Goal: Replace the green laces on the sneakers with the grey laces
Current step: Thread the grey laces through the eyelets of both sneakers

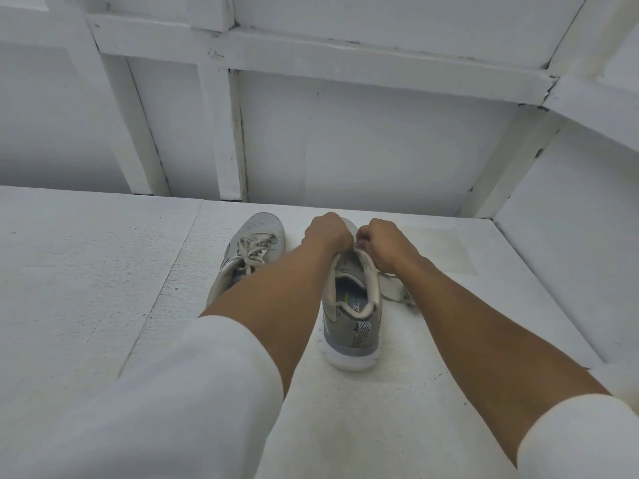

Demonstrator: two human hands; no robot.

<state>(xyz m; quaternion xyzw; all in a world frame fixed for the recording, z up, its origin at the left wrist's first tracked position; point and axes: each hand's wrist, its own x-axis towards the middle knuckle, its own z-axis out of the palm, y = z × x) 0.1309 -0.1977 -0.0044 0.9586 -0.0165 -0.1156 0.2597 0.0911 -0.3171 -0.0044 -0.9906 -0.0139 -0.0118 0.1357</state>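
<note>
Bare all-white built enclosure, possibly a studio set; painted panel wall [363, 140] with exposed battens [221, 133]; rough foam-like slab floor [79, 271], seam [166, 281] between slabs.

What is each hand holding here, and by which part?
Left hand and right hand both grip the right-hand sneaker at the front edge of its opening. Whether they also pinch the loose lace cannot be told.

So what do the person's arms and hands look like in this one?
White sleeves are pushed up to about the elbows: left sleeve, right sleeve. The forearms are bare. The left hand and right hand are bare too, with no gloves, watch, rings or bands visible.
</note>
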